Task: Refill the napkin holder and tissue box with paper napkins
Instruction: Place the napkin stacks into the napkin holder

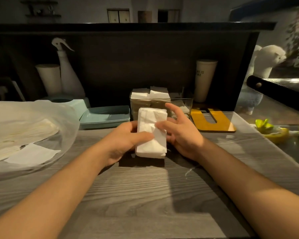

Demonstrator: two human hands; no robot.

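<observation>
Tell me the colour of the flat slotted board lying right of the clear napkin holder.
Yellow board, dark-edged, clearest in the head view.

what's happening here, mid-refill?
Yes. A person holds a stack of white napkins over the wooden counter: the left hand grips it with the thumb across the top, and the right hand steadies the other side, fingers spread. Behind it stands a clear holder, its left part already full of napkins and its right part mostly empty. An open plastic bag with more napkins lies to the left.
</observation>
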